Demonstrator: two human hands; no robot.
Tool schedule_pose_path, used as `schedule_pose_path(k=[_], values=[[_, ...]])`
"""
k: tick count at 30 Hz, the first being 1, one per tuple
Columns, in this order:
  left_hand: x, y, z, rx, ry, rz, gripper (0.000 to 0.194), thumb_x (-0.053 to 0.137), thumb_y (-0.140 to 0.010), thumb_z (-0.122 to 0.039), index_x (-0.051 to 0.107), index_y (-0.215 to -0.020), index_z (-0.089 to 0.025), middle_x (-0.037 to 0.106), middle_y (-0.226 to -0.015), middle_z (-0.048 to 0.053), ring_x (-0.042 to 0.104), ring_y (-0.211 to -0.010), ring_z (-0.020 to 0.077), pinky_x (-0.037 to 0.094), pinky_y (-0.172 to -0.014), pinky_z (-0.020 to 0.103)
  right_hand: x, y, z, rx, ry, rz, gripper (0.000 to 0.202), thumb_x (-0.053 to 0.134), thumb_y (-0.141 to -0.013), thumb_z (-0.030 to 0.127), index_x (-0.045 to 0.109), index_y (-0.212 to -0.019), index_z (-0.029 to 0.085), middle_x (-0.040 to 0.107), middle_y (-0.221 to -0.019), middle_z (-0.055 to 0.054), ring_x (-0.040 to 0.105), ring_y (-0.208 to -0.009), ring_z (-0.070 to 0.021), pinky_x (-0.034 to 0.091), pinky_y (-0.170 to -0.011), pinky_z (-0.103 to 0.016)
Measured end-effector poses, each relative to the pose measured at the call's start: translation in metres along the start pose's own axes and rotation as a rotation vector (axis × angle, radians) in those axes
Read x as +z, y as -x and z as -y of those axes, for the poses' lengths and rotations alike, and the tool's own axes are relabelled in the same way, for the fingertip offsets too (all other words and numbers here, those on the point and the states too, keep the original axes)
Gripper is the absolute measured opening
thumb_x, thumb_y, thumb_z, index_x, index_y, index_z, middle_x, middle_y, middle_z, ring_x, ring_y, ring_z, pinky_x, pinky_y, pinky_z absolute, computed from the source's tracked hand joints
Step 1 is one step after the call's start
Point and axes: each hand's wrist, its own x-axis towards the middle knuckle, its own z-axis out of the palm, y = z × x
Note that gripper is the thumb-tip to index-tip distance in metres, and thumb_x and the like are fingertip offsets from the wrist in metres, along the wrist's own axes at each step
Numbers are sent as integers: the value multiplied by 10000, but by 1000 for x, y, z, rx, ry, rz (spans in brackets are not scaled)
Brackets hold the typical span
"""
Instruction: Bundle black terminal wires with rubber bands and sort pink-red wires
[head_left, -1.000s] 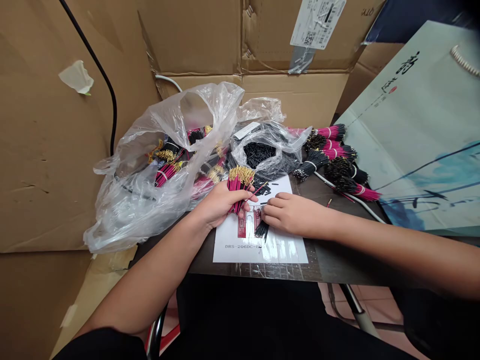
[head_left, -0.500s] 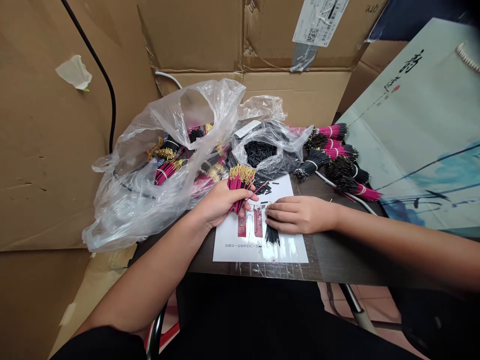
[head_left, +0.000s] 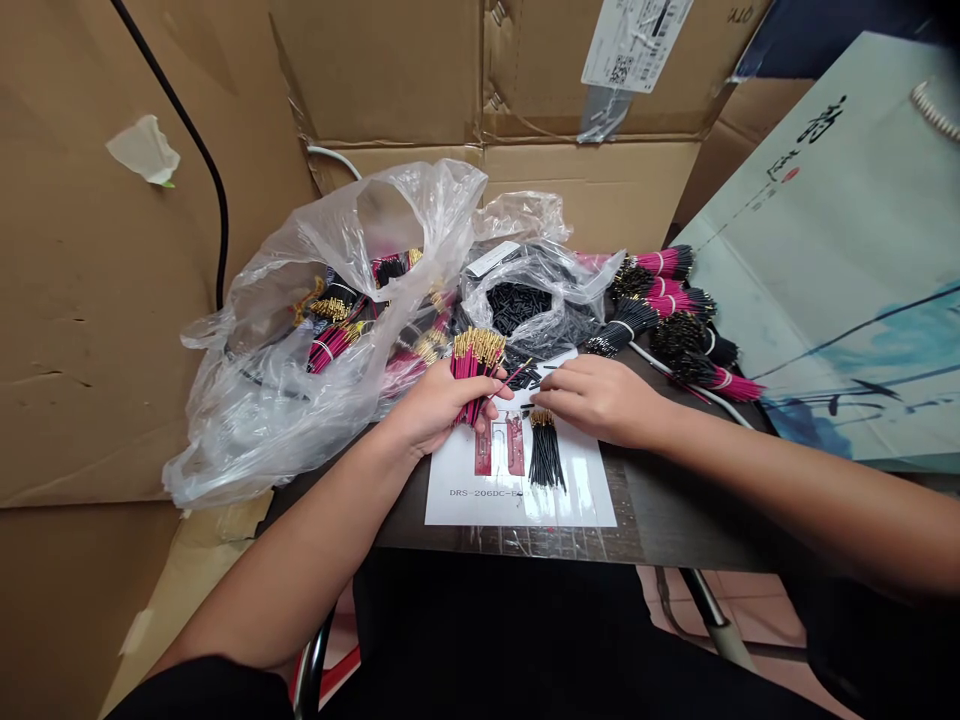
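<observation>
My left hand [head_left: 442, 405] is closed around a bundle of pink and black wires [head_left: 477, 362] with gold terminals pointing up. One pink wire [head_left: 519, 372] stands out from the bundle near the thumb and fingertips. My right hand [head_left: 592, 398] is over the paper's upper right, fingers bent and held together beside short black tubes [head_left: 529, 378]; what its fingertips hold, if anything, is hidden. Just below it, a fanned group of black wires [head_left: 547, 458] with gold ends lies on the printed white sheet [head_left: 457, 508].
Behind the hands sits a clear plastic bag full of black tubes [head_left: 517, 305]. A large crumpled plastic bag [head_left: 255, 410] with wire bundles is at left. Tied pink and black bundles [head_left: 667, 300] lie at right, near a white cable [head_left: 727, 408] and a pale paper bag [head_left: 840, 260].
My right hand has lifted off the black wires and shifted up toward the loose tubes, uncovering their gold ends. My left hand keeps its hold on the wire bundle, almost unmoved.
</observation>
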Motion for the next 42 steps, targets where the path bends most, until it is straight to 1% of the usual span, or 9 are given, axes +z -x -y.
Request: schedule_pose_path(k=[6, 14, 19, 23, 27, 30, 32, 35, 42], values=[[2, 0, -3, 11, 30, -63, 216, 718, -742, -106, 643, -944, -83, 731, -762, 83, 589, -478, 99, 442, -355, 192, 12, -32, -3, 173, -113, 270, 179, 589, -991, 233, 720, -893, 160, 670, -834, -52, 557, -718, -165, 333, -626, -303], [1, 0, -3, 12, 30, -51, 203, 721, -746, -106, 640, -932, -86, 738, -775, 92, 603, -491, 105, 449, -360, 192, 5, -34, -5, 233, -188, 312, 163, 577, -979, 221, 715, -916, 161, 674, -879, -59, 575, -740, -166, 303, -616, -297], [2, 0, -3, 2, 20, -50, 205, 716, -746, -107, 638, -935, -90, 733, -763, 84, 598, -489, 106, 451, -357, 196, 4, -46, -8, 224, -320, 453, 135, 593, -957, 184, 717, -909, 160, 703, -914, -64, 596, -750, -159, 303, -612, -287], [0, -1, -2, 25, 25, -55, 201, 718, -748, -112, 632, -929, -94, 731, -776, 82, 599, -496, 104, 449, -361, 195, 3, -56, -10, 219, -241, 531, 138, 566, -964, 161, 698, -922, 153, 709, -896, -71, 579, -707, -154, 277, -590, -294], [0, -1, -1, 24, 27, -62, 202, 715, -762, -117, 632, -944, -90, 729, -782, 86, 601, -498, 100, 447, -372, 193, -6, -52, -12, 281, 9, 455, 156, 534, -944, 78, 674, -920, 142, 681, -855, -72, 561, -673, -168, 253, -569, -317], [2, 0, -2, 17, 31, -66, 205, 715, -766, -119, 633, -953, -91, 727, -783, 85, 601, -498, 102, 443, -377, 198, -17, -37, -9, 238, 87, 380, 183, 527, -939, 53, 683, -976, 143, 681, -889, -91, 583, -730, -200, 342, -608, -323], [2, 1, -2, 19, 34, -65, 212, 719, -762, -119, 635, -954, -92, 726, -780, 81, 597, -496, 101, 442, -379, 202, -23, -24, -2, 149, 74, 307, 225, 532, -957, 75, 695, -1089, 157, 686, -1128, -151, 622, -915, -253, 439, -725, -355], [2, 1, -1, 21, 35, -53, 213, 729, -757, -132, 639, -945, -88, 725, -775, 81, 588, -496, 98, 442, -381, 204, -27, -4, 12, 71, -17, 227, 337, 550, -984, 125, 671, -1278, 236, 515, -1495, -184, 547, -1252, -343, 478, -930, -475], [5, 2, 2, -6, 11, -10, 220, 726, -752, -136, 641, -950, -88, 728, -798, 88, 595, -495, 106, 454, -379, 212, -6, 13, 33, 33, -145, 121, 294, 587, -996, 181, 720, -1248, 256, 539, -1504, -151, 499, -1345, -349, 475, -1028, -544]])
